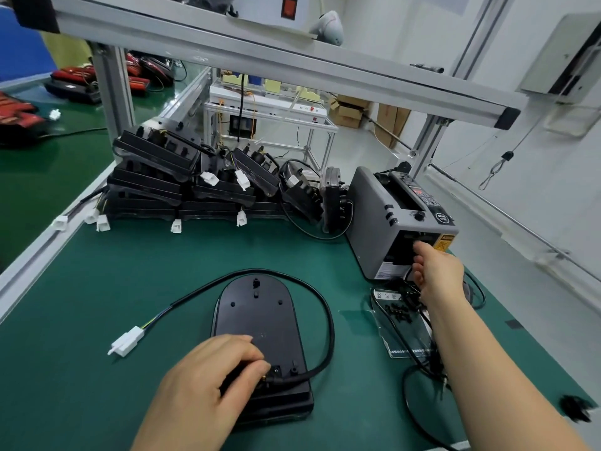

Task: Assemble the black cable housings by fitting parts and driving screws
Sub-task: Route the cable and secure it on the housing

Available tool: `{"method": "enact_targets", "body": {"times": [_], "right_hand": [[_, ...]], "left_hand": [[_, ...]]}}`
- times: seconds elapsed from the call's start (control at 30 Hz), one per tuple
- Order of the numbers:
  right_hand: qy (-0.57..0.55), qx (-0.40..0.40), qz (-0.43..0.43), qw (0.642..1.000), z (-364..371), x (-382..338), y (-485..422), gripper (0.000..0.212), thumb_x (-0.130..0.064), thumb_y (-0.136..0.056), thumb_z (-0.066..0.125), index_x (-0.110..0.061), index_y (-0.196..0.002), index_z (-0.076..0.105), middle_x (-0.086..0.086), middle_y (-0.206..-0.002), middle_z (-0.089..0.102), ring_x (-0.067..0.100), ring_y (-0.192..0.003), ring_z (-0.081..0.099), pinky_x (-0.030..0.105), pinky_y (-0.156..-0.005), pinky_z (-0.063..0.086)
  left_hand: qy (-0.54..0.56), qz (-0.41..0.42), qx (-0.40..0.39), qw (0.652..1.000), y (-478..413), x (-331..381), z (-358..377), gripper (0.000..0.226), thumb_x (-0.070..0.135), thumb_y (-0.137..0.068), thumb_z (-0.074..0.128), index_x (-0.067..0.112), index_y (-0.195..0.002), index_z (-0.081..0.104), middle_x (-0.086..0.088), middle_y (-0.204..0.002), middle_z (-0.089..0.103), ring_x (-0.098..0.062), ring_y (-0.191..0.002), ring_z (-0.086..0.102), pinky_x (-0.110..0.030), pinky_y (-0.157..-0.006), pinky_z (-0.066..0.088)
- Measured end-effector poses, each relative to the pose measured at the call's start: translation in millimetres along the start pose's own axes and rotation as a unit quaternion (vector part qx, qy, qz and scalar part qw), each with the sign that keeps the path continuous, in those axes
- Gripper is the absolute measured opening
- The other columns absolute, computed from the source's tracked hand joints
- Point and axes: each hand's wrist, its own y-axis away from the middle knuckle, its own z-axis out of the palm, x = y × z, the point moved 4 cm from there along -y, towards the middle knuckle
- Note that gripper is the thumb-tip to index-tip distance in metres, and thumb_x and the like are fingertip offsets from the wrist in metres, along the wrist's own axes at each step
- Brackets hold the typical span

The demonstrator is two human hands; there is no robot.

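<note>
One black cable housing [257, 317]: flat on green worktop [97, 288], left of tape dispenser [383, 206]. My left hand [208, 379]: grip curled over its near end. My right hand [437, 270]: at dispenser's outlet, grip closure indiscernible.

Left hand [208, 382] on black housing [257, 315]

Matt green bench mat [130, 271], smooth semi-gloss black plastic housing [257, 314], white plastic connector [126, 341], brushed aluminium frame rail [292, 63].

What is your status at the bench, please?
Left hand grips black housing at near end. Right hand at tape dispenser outlet, grip unclear. Cable loops round its right side.
</note>
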Motion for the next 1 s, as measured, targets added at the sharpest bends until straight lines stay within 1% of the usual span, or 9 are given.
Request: {"method": "enact_targets", "body": {"times": [0.3,0.4,0.47,0.57,0.67,0.77,0.83,0.93,1.0], "right_hand": [[-0.046,0.048,0.018,0.998,4.1,-1.5,9.6,0.024,-0.009,-0.082,0.059,-0.012,-0.063,0.045,0.002,-0.059,0.040,0.011,-0.044,0.029,0.017,-0.033,0.022],[-0.058,-0.049,0.028,0.997,8.7,-1.7,32.5,0.021,-0.010,-0.085,0.062,-0.013,-0.068,0.051,-0.001,-0.059,0.045,0.006,-0.041,0.036,0.015,-0.034,0.027],[-0.008,-0.184,0.011,0.983,23.4,0.6,64.0,0.017,-0.010,-0.086,0.062,-0.015,-0.070,0.060,-0.002,-0.060,0.052,0.006,-0.049,0.044,0.017,-0.042,0.034],[0.118,-0.386,-0.041,0.914,54.0,6.3,128.4,0.022,-0.014,-0.082,0.065,-0.022,-0.061,0.067,-0.008,-0.064,0.058,0.006,-0.063,0.049,0.022,-0.061,0.036],[0.202,-0.512,-0.082,0.831,82.2,10.9,181.2,0.018,-0.019,-0.075,0.072,-0.025,-0.059,0.066,-0.013,-0.070,0.061,0.001,-0.068,0.054,0.013,-0.068,0.041],[0.278,-0.547,-0.159,0.774,101.8,15.0,203.7,0.028,-0.011,-0.078,0.073,-0.026,-0.057,0.063,-0.009,-0.079,0.059,-0.001,-0.075,0.054,0.009,-0.073,0.039],[0.330,-0.557,-0.218,0.731,110.4,16.2,210.8,0.023,-0.011,-0.077,0.073,-0.024,-0.061,0.066,-0.009,-0.081,0.059,-0.002,-0.085,0.052,0.009,-0.080,0.037],[0.390,-0.552,-0.237,0.698,115.6,21.2,212.2,0.024,-0.021,-0.077,0.073,-0.034,-0.060,0.064,-0.012,-0.084,0.059,0.007,-0.104,0.047,0.025,-0.097,0.036],[0.409,-0.545,-0.230,0.695,117.0,23.6,212.2,0.026,-0.027,-0.076,0.073,-0.037,-0.055,0.062,-0.014,-0.085,0.058,0.008,-0.107,0.044,0.033,-0.101,0.035]], "left_hand": [[0.023,-0.017,-0.007,1.000,0.0,-5.1,-2.7,0.016,0.048,-0.078,0.052,0.036,-0.076,0.062,0.024,-0.089,0.063,0.012,-0.102,0.056,-0.004,-0.080,0.038],[0.052,-0.055,0.039,0.996,-3.4,-20.5,-14.8,0.000,0.035,-0.079,0.064,0.036,-0.078,0.064,0.018,-0.091,0.065,0.006,-0.097,0.060,-0.004,-0.082,0.038],[0.041,-0.090,0.077,0.992,-8.4,-36.4,-26.3,0.013,0.025,-0.082,0.069,0.035,-0.076,0.065,0.020,-0.092,0.064,0.005,-0.092,0.059,-0.003,-0.077,0.038],[0.014,-0.146,0.054,0.988,-20.8,-56.6,-31.9,0.026,0.016,-0.086,0.065,0.041,-0.078,0.064,0.025,-0.091,0.064,0.007,-0.091,0.057,0.000,-0.072,0.036],[0.020,-0.180,0.002,0.983,-26.5,-63.3,-22.4,0.022,0.020,-0.087,0.063,0.042,-0.088,0.065,0.028,-0.096,0.063,0.011,-0.091,0.055,0.001,-0.074,0.035],[0.067,-0.178,-0.027,0.981,-22.6,-60.1,-12.8,0.029,0.020,-0.086,0.064,0.050,-0.084,0.065,0.034,-0.091,0.065,0.016,-0.090,0.057,-0.001,-0.079,0.039],[0.074,-0.180,-0.018,0.981,-19.1,-62.1,-9.9,0.030,0.020,-0.086,0.066,0.049,-0.090,0.067,0.035,-0.097,0.065,0.016,-0.097,0.056,-0.003,-0.086,0.038],[0.089,-0.217,-0.010,0.972,-16.2,-72.6,-6.3,0.028,0.020,-0.086,0.066,0.028,-0.112,0.069,0.018,-0.118,0.064,0.003,-0.115,0.054,-0.024,-0.104,0.039],[0.102,-0.213,-0.012,0.972,-14.8,-73.6,-5.1,0.029,0.019,-0.086,0.065,0.029,-0.113,0.069,0.018,-0.119,0.063,0.004,-0.115,0.053,-0.023,-0.104,0.039]]}}
